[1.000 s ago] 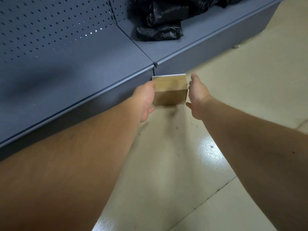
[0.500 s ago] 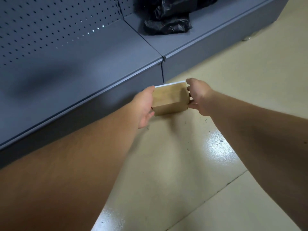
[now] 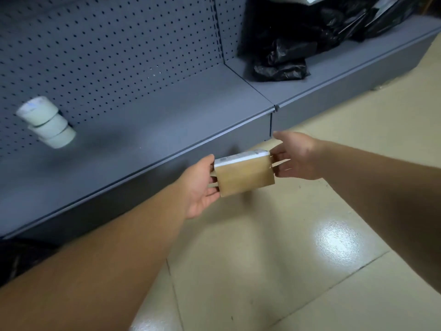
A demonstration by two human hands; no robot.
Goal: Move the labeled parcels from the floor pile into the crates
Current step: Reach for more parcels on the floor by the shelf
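Note:
A small brown cardboard parcel (image 3: 244, 174) with a white label on its top face is held in the air above the cream floor, just in front of the grey shelf base. My left hand (image 3: 200, 185) grips its left end, fingers behind it. My right hand (image 3: 294, 155) holds its right end, fingers curled round the edge. The parcel is tilted, label side facing away. No crate shows in the view.
A grey metal shelf (image 3: 148, 130) with a pegboard back runs along the left and top. White tape rolls (image 3: 46, 121) stand on it at left. Black plastic bags (image 3: 281, 63) lie on the shelf at upper right. Tiled floor (image 3: 298, 271) fills the lower right.
Both hands closed on the parcel on the floor and lifted it clear. The view tilted up, bringing the tape rolls and more of the pegboard into sight.

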